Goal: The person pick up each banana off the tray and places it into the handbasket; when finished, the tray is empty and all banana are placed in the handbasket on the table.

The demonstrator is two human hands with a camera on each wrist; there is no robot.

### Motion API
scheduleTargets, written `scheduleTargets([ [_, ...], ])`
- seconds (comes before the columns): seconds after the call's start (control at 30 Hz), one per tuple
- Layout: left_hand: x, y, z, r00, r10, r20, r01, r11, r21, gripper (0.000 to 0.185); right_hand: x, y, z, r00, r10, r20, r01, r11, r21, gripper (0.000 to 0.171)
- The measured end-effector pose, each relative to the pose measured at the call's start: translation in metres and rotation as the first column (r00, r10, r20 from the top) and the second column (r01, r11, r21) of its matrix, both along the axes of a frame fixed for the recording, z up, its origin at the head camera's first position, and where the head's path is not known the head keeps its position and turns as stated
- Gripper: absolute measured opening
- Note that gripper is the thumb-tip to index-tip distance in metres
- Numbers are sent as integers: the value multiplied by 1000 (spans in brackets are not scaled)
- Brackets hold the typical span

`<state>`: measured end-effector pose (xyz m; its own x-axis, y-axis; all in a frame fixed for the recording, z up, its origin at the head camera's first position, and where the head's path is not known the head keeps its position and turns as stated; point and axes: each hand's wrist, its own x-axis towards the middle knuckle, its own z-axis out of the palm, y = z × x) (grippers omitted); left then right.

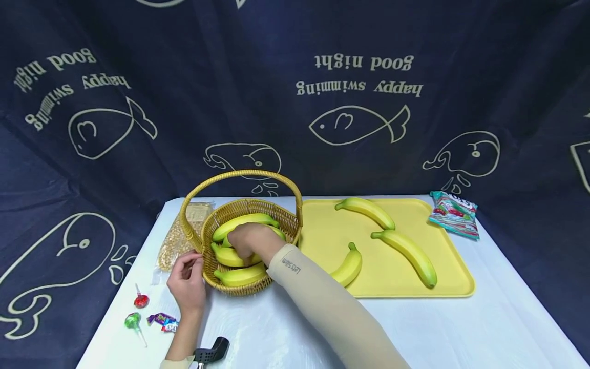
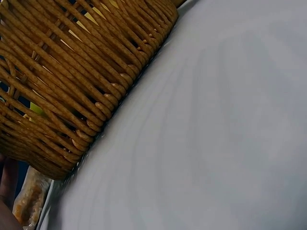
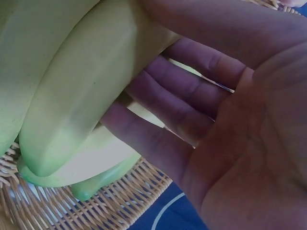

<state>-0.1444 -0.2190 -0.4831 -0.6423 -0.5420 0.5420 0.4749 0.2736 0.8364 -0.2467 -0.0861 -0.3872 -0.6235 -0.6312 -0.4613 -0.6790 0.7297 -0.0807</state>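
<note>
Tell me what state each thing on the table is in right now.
Basket: upright, bananas inside.
Left hand: grips the basket's rim.
Right hand: inside the basket, fingers curled round a banana.
Tray: flat, three bananas lying on it.
Snack packet: lying beside the tray, whether sealed unclear.

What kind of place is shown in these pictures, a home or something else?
Probably a staged recording setup, not a home: a table under a white cover, a dark fish-print cloth hung behind, and a basket beside a yellow tray.

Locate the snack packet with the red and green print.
Head view: the snack packet lies on the white table at the far right, just off the far right corner of the yellow tray, away from both hands.
</note>
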Motion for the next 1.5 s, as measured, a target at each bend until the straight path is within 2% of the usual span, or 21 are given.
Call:
scheduleTargets([
  [0.13,0,0,-1,1000,-2,-1,2,1000,6,8,-1,4,0,1000,-16,7,16,1000,-18,22],
  [0.33,1,1,0,1000,1,3,-1,1000,12,8,-8,21,6,1000,17,25,-15,996,-89,39],
  [0.43,1,0,0,1000,3,5,-3,1000,11,9,-9,32,16,999,22,25,-19,993,-113,33],
  [0.53,1,0,-1,1000,10,3,-10,1000,13,9,-9,45,28,1000,21,-16,-23,992,-122,21],
  [0.67,1,0,-2,1000,11,4,-11,1000,14,9,-4,69,37,998,41,-50,-49,985,-166,35],
  [0.83,2,-1,-2,1000,10,14,-11,1000,7,9,6,104,41,995,65,-75,-83,961,-263,29],
  [1.03,6,-3,-3,1000,19,10,-19,1000,-2,8,21,150,31,994,60,-96,-94,911,-401,25],
  [1.13,6,-3,-3,1000,3,9,-3,1000,0,8,28,177,24,994,53,-100,-91,900,-427,23],
  [1.37,3,-1,1,1000,9,9,-9,1000,-9,10,47,227,5,1000,-2,-27,-8,925,-380,20],
  [1.5,2,0,2,1000,4,14,-4,1000,-7,10,54,245,-6,1000,-2,0,2,931,-364,29],
])
